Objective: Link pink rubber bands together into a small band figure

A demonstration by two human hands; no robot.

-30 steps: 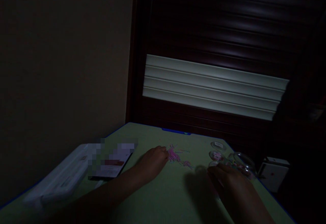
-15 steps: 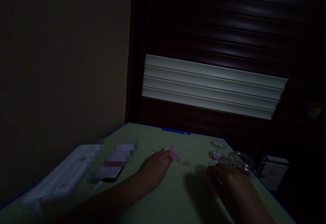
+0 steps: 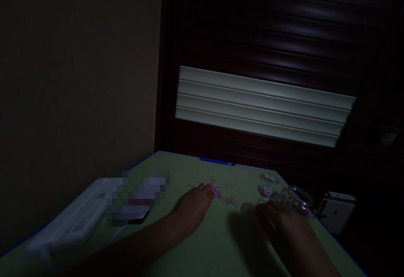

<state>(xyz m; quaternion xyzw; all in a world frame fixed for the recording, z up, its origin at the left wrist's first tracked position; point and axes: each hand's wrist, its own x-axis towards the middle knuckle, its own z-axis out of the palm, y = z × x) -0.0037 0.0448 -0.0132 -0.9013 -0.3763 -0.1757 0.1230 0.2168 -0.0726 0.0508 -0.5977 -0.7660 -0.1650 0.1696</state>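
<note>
On the left, by a plain dark wall [image 3: 78, 79], a long white plastic case [image 3: 72, 220] lies on the pale green table top with a blue edge [image 3: 195, 251]. Next to it is a flat, dark-edged thing with a blurred-out top [image 3: 142, 197], so I can't tell what it is. At the back are dark red-brown shiny slats [image 3: 268, 37] with a bright white slatted panel [image 3: 265, 104]. Toward the right edge sit a clear round lid with a white label [image 3: 269, 178], a small clear round dish with pink bits [image 3: 267, 191] and a clear round jar with bits of many colours [image 3: 301, 197]. The right hand gets in the way and hides part of them. Past the table's edge is a white box with a small dark mark [image 3: 337, 214]. Since one second ago, the left hand [image 3: 195, 207] has slid a little to the right, and thin strands to the left of its fingertips now show. The right hand [image 3: 282, 222] is almost where it was. The bright pink pile of thin strands [image 3: 215, 190] is in the middle of the table, messy, with loose ends poking out and a smaller clump at its right. The left fingers are bent close together at its edge; I can't tell if they grip any. The right fingers are curled in, and what they hold is too dark to tell.
</note>
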